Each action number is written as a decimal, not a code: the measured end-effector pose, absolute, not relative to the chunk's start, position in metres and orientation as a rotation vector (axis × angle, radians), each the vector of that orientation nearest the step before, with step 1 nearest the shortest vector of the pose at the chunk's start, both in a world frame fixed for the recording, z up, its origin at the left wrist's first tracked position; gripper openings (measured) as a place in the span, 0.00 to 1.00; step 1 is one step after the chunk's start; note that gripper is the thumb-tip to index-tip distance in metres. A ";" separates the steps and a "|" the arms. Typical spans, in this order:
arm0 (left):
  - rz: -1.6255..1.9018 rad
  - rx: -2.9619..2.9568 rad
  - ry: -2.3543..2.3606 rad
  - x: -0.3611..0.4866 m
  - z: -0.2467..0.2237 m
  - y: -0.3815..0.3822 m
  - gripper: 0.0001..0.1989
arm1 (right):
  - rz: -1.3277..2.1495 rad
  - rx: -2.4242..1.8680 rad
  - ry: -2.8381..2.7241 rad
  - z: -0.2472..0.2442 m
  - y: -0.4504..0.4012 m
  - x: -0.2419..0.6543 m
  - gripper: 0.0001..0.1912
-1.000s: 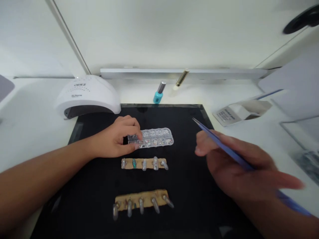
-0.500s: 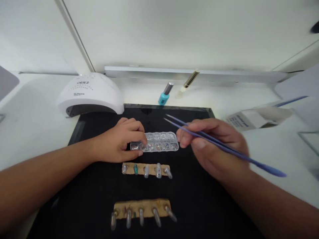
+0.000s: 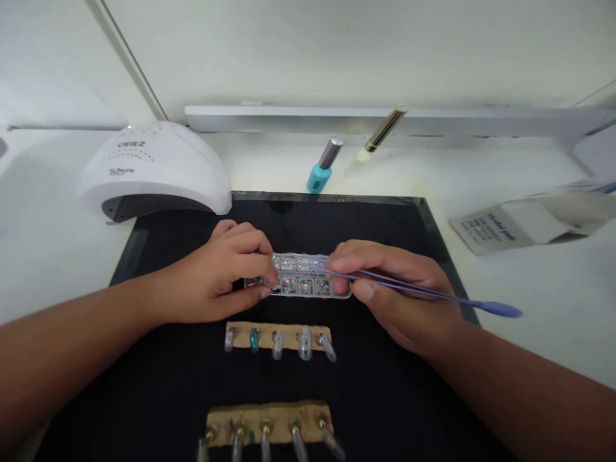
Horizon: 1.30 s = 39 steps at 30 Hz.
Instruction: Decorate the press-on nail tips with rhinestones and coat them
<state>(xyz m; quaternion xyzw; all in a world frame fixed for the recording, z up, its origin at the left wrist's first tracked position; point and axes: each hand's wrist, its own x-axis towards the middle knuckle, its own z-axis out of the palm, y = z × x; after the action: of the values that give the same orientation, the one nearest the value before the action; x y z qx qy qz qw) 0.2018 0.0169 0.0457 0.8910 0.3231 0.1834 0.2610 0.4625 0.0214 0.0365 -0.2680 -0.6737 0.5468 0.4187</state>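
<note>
- Left end of clear gem case point(image 3: 301, 275) hidden under left hand point(image 3: 240, 273); its leftmost cells hard to read.
- Tips of blue tweezers point(image 3: 452, 297) blur over the case's right cells; can't tell if they meet or grip a gem.
- Near nail strip point(image 3: 282, 416) partly cut off: its nail tips run to or past the bottom edge. Both forearms also cropped.
- Small print on white box point(image 3: 491, 231) mostly illegible; box open at its right end.
- Surface: glossy black mat point(image 3: 279, 385) on white table point(image 3: 38, 192); pale wall point(image 3: 337, 58) behind, light ledge point(image 3: 289, 120) along its foot.
- White lamp point(image 3: 158, 167) at the mat's far left corner; turquoise bottle point(image 3: 323, 170) and gold-capped bottle point(image 3: 382, 135) beyond the far edge.
- Case lies flat on mat, between the hands, long axis left to right, beyond far nail strip point(image 3: 265, 335), roughly parallel to it.
- Tweezers point left, tips on the case side; broad end right and slightly nearer.
- Left hand: fingers bent over case, thumb at near edge; can't tell whether it pinches or just steadies.
- Right hand point(image 3: 409, 292): thumb and fingers pinch tweezers; fingertips overlap case's right end.
</note>
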 end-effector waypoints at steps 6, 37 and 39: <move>0.534 2.412 0.898 0.202 0.045 0.017 0.05 | 1.447 -0.657 -1.576 0.037 0.024 0.458 0.07; 0.611 2.322 0.949 0.205 0.044 0.022 0.04 | 1.035 -0.598 -2.247 0.052 0.027 0.451 0.08; 0.622 2.310 0.956 0.205 0.044 0.021 0.05 | 1.042 -0.585 -2.238 0.051 0.028 0.451 0.09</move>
<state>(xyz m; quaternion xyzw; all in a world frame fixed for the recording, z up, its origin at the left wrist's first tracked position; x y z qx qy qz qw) 0.2052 0.0211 0.0441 0.8611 0.3563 0.2318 0.2788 0.4514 0.0279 0.0507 -0.2202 -0.8421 0.3920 0.2978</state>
